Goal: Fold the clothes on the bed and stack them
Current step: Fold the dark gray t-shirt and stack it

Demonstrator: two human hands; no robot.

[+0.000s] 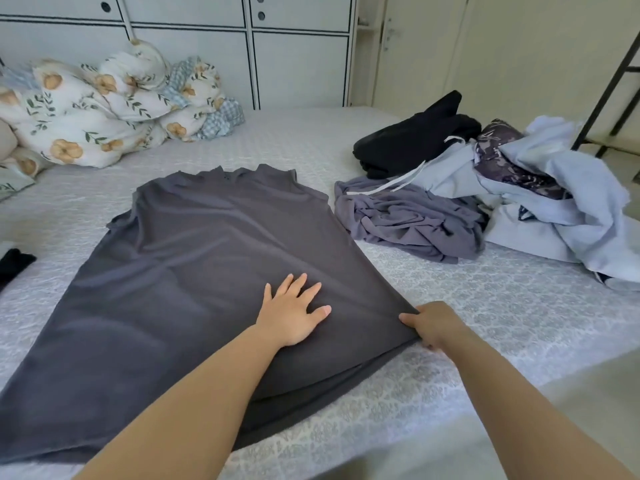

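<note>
A dark grey T-shirt (194, 271) lies spread flat on the bed (502, 317), collar away from me, its sleeves tucked in. My left hand (292, 311) presses flat on the shirt's lower right part, fingers spread. My right hand (434, 325) pinches the shirt's right bottom corner at the hem, thumb on top of the cloth. To the right sits a heap of unfolded clothes: a purple-grey garment (412, 223), pale blue garments (568, 216), a dark patterned piece (509, 161) and a black garment (412, 140).
A crumpled floral duvet (104, 105) is piled at the bed's far left. A small black cloth (14, 263) lies at the left edge. White cabinets (194, 46) stand behind the bed, a black metal frame (613, 84) at the far right.
</note>
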